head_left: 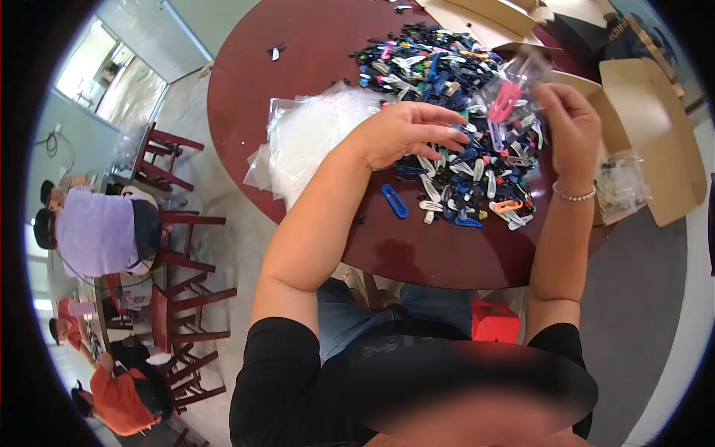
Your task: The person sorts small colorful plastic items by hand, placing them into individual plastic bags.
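A large heap of snap hair clips point(477, 175) in black, white, blue and other colours covers much of the round table. Over its near left part is my left hand point(406, 134), fingers spread and holding nothing that I can see. At the heap's right side my right hand point(572, 123) has its fingers closed on the edge of a clear plastic bag point(514, 78). Pink clips point(506, 102) show in or behind the bag, which is blurred. A purple clip point(497, 137) is just below them. One blue clip point(394, 201) lies apart, near my left forearm.
A stack of clear plastic bags point(309, 134) lies left of the heap on the dark red table point(246, 67). Open cardboard boxes point(648, 141) stand on the right, with filled bags point(622, 182) at one. Other people point(97, 231) sit at far left among wooden stools point(175, 153).
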